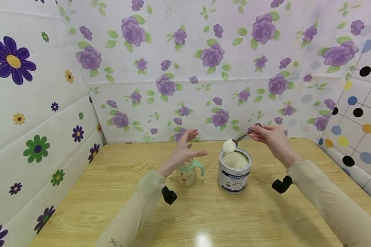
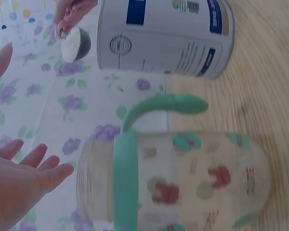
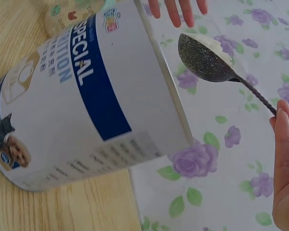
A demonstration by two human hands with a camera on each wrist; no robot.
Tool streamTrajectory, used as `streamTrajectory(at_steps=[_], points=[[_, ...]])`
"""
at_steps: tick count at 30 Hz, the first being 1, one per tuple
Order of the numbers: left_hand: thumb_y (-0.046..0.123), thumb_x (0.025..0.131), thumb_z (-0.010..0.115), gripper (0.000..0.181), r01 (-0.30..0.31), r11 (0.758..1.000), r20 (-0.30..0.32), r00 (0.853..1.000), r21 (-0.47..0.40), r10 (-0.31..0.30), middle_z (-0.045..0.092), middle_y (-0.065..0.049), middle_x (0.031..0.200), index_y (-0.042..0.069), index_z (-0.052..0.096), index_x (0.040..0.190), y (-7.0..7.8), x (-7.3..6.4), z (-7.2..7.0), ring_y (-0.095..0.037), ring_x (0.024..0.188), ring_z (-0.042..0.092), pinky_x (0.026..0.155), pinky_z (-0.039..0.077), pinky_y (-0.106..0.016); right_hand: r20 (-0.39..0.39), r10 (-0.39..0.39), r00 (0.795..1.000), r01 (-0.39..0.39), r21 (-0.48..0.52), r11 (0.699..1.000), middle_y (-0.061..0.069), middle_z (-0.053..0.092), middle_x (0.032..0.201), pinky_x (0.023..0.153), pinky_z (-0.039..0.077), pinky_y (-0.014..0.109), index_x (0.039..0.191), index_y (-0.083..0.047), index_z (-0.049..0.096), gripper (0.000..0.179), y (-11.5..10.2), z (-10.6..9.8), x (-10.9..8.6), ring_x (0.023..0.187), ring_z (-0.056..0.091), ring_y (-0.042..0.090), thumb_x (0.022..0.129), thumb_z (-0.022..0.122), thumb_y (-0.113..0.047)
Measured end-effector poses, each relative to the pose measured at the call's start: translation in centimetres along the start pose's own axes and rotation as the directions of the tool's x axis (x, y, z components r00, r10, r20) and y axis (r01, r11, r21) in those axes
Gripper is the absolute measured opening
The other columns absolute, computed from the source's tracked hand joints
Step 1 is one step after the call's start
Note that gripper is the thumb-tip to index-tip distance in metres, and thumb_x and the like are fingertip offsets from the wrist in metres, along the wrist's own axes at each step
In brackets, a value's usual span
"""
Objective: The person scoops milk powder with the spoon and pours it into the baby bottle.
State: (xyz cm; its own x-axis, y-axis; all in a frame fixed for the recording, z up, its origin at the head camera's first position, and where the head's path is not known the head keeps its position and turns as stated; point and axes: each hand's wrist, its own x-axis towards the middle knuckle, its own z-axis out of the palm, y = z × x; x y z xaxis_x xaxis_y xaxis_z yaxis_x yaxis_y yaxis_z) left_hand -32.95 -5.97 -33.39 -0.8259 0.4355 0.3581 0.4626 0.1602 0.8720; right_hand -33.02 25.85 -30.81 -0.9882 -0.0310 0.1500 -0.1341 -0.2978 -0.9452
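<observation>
My right hand [image 1: 270, 139] pinches the handle of a dark spoon [image 3: 207, 60] heaped with white powder [image 1: 229, 146]. The spoon's bowl hangs just above the rim of a white can [image 1: 234, 176], which is filled with pale powder [image 1: 236, 160]. To the can's left stands a baby bottle [image 1: 187, 175] with a green collar and a green handle [image 2: 159, 106]; its mouth has no lid. My left hand [image 1: 185, 147] hovers above the bottle with thumb and fingers spread, and in the left wrist view it is apart from the bottle's neck.
Both vessels stand upright on a wooden table [image 1: 136, 164]. A flowered cloth [image 1: 185, 85] hangs behind its back edge. Patterned sheets also close off the left [image 1: 34, 137] and right [image 1: 358, 113] sides.
</observation>
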Motion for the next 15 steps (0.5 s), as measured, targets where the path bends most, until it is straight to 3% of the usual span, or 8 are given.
streamTrajectory(at_steps=[5,8,12,15], points=[[0.01,0.078,0.073,0.075,0.024,1.0,0.003,1.0,-0.004,-0.024,0.032,-0.013,0.137,0.007,0.028,0.138,-0.7,-0.7,-1.9,-0.026,0.123,0.029,0.1,0.022,-0.046,0.019,-0.002,1.0,0.001,0.055,0.998,0.014,0.066,0.079,0.068,0.05,0.028,0.089,0.002,0.069,0.01,0.3,1.1,0.4,0.07,0.065,0.021,0.086,0.061,-0.003],[0.008,0.079,0.07,0.073,0.043,0.999,0.014,0.999,-0.008,-0.043,0.032,-0.016,0.136,0.004,0.027,0.138,-0.3,-1.4,-2.8,-0.029,0.123,0.03,0.1,0.021,-0.048,0.026,-0.002,1.0,0.0,0.098,0.995,0.015,0.066,0.077,0.067,0.05,0.028,0.089,0.004,0.069,0.01,0.4,1.9,0.6,0.069,0.065,0.021,0.086,0.06,-0.001],[0.005,0.08,0.068,0.07,0.056,0.998,0.039,0.998,-0.007,-0.055,0.033,-0.019,0.135,0.0,0.028,0.136,0.3,-2.3,-3.5,-0.033,0.125,0.027,0.1,0.02,-0.049,0.012,0.012,1.0,-0.013,0.098,0.995,0.014,0.066,0.076,0.067,0.05,0.027,0.089,0.003,0.069,0.01,0.5,3.1,0.9,0.069,0.065,0.02,0.086,0.061,-0.001],[0.004,0.079,0.069,0.068,0.052,0.999,0.059,0.997,-0.014,-0.051,0.033,-0.022,0.134,-0.001,0.03,0.135,-0.4,-2.6,-3.9,-0.037,0.126,0.025,0.099,0.02,-0.051,0.004,0.029,1.0,-0.03,0.068,0.997,0.013,0.066,0.075,0.067,0.05,0.026,0.086,-0.001,0.069,0.009,0.6,4.1,1.0,0.068,0.065,0.018,0.086,0.061,-0.003]])
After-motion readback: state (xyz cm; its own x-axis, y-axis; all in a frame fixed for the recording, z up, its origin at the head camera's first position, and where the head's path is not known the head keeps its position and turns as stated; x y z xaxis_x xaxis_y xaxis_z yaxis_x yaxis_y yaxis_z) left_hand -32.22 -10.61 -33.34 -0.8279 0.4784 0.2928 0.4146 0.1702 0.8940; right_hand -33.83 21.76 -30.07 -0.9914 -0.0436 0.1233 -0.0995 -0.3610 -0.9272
